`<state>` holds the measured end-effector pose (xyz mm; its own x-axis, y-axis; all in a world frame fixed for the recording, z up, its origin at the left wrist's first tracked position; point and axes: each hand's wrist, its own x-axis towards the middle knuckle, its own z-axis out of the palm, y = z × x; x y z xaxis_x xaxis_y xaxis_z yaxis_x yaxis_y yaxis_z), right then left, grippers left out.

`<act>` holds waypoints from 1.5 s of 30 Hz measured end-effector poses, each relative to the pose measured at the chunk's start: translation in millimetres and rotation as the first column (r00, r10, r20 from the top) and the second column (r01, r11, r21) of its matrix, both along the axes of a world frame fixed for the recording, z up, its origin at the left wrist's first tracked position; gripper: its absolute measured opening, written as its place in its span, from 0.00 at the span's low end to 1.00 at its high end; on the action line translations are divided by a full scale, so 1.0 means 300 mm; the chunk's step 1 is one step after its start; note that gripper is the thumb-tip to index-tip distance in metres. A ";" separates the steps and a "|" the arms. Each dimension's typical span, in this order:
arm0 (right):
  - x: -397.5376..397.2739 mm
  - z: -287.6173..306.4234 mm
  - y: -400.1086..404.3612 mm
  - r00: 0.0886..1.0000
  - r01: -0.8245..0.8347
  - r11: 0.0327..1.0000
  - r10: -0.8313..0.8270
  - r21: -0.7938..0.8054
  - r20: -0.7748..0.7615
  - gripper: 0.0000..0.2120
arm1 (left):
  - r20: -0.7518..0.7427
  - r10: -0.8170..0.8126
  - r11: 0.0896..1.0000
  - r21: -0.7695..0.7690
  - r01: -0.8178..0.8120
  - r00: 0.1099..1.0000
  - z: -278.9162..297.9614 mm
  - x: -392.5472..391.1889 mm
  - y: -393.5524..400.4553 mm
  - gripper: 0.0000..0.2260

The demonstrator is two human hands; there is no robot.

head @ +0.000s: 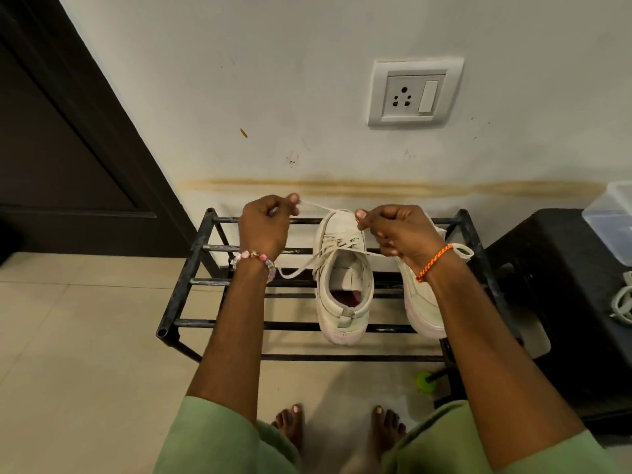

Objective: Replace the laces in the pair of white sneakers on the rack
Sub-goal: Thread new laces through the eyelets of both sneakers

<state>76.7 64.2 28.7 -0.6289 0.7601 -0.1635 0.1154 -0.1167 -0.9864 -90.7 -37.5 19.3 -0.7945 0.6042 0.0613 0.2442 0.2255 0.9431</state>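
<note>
Two white sneakers stand on a black metal rack (191,261), toes toward the wall. The left sneaker (343,285) is in full view, with a white lace (321,208) running through its eyelets. My left hand (265,224) pinches one stretch of that lace above the rack's back rail. My right hand (396,230) pinches the lace over the sneaker's toe. A loose end of the lace (294,270) hangs off the sneaker's left side. The right sneaker (422,302) is mostly hidden behind my right forearm.
A black stool (561,285) stands right of the rack, bearing a clear plastic box (612,217) and a white cable (622,302). A dark door (68,131) is at the left. A wall socket (413,94) sits above. A green object (424,381) lies under the rack.
</note>
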 end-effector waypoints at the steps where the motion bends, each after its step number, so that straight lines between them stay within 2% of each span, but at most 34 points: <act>1: 0.006 -0.002 0.007 1.000 0.020 1.000 -0.020 -0.006 0.018 0.10 | -0.003 0.148 0.989 -0.017 -0.148 0.989 -0.014 -0.006 -0.003 0.11; 3: 0.021 -0.003 0.022 0.996 0.074 0.997 -0.072 -0.027 0.042 0.10 | 0.055 0.400 0.916 -0.056 -0.397 0.915 -0.043 -0.019 -0.016 0.13; 5: 0.036 -0.010 0.038 0.991 0.123 0.991 -0.120 -0.055 0.051 0.10 | 0.138 0.592 0.806 -0.097 -0.584 0.794 -0.061 -0.038 -0.037 0.15; 9: 0.056 -0.025 0.055 0.978 0.175 0.984 -0.169 -0.042 0.118 0.09 | 0.253 0.775 0.620 -0.125 -0.775 0.579 -0.096 -0.094 -0.074 0.15; 11: 0.056 -0.031 0.059 0.972 0.182 0.983 -0.176 -0.021 0.158 0.09 | 0.274 0.787 0.602 -0.148 -0.785 0.552 -0.120 -0.120 -0.079 0.16; 13: 0.044 -0.038 0.058 0.968 0.159 0.987 -0.160 0.017 0.194 0.09 | 0.134 0.786 0.611 -0.315 -0.726 0.604 -0.124 -0.120 -0.068 0.17; 14: 0.035 -0.043 0.056 0.969 0.136 0.990 -0.140 0.037 0.204 0.08 | 0.041 0.751 0.621 -0.382 -0.685 0.659 -0.116 -0.108 -0.059 0.19; 15: 0.025 -0.046 0.054 0.971 0.106 0.993 -0.115 0.055 0.208 0.07 | -0.041 0.691 0.655 -0.387 -0.649 0.722 -0.108 -0.090 -0.050 0.22; 16: 0.016 -0.048 0.048 0.975 0.071 0.995 -0.084 0.068 0.206 0.07 | -0.096 0.600 0.731 -0.338 -0.593 0.794 -0.096 -0.068 -0.038 0.24; 18: -0.003 -0.044 0.030 0.981 0.003 0.994 -0.024 0.107 0.194 0.07 | -0.074 0.312 0.940 -0.118 -0.319 0.947 -0.082 -0.021 -0.003 0.21; 19: -0.011 -0.040 0.018 0.983 -0.023 0.991 -0.001 0.131 0.182 0.07 | -0.010 0.112 0.994 -0.019 -0.112 0.994 -0.069 0.014 0.011 0.16; 20: -0.019 -0.035 0.006 0.987 -0.035 0.988 0.010 0.149 0.162 0.06 | 0.034 -0.089 0.996 0.028 0.088 0.995 -0.056 0.052 0.021 0.12; 22: -0.031 -0.030 -0.009 0.993 -0.017 0.987 -0.002 0.160 0.119 0.04 | 0.045 -0.397 0.917 -0.008 0.398 0.917 -0.046 0.107 0.034 0.12; 24: -0.035 -0.031 -0.012 0.993 0.033 0.985 -0.051 0.169 0.105 0.08 | 0.033 -0.520 0.850 -0.077 0.521 0.854 -0.051 0.136 0.042 0.12; 26: -0.027 -0.032 -0.007 0.990 0.068 0.987 -0.085 0.146 0.116 0.07 | 0.030 -0.504 0.859 -0.087 0.505 0.863 -0.057 0.131 0.049 0.10; 29: -0.007 -0.039 0.012 0.988 0.105 0.993 -0.111 0.059 0.104 0.04 | -0.030 -0.373 0.926 -0.074 0.370 0.927 -0.059 0.105 0.054 0.07; 32: 0.012 -0.039 0.035 0.989 0.121 0.993 -0.119 -0.014 0.093 0.07 | -0.070 -0.252 0.966 -0.081 0.247 0.965 -0.060 0.093 0.052 0.06; 35: 0.024 -0.026 0.024 0.994 0.111 0.989 -0.109 -0.100 0.033 0.08 | -0.074 -0.255 0.963 -0.105 0.246 0.964 -0.067 0.075 0.047 0.06; 38: 0.014 -0.010 0.011 0.987 0.155 0.979 -0.159 -0.130 -0.021 0.10 | -0.148 -0.334 0.939 -0.138 0.315 0.931 -0.062 0.080 0.044 0.08; 41: -0.005 0.002 -0.005 0.988 0.151 0.985 -0.153 -0.080 -0.018 0.12 | -0.161 -0.414 0.909 -0.117 0.400 0.896 -0.049 0.106 0.042 0.08; 45: -0.026 -0.006 -0.024 0.982 0.191 0.981 -0.191 -0.020 -0.005 0.13 | -0.213 -0.352 0.934 -0.141 0.328 0.911 -0.036 0.121 0.047 0.05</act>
<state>68.9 57.0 26.9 -0.4733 0.8633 -0.1754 0.0826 -0.1547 -0.9845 -54.4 -23.3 8.6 -0.5110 0.8476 0.1433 0.5313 0.1804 0.8278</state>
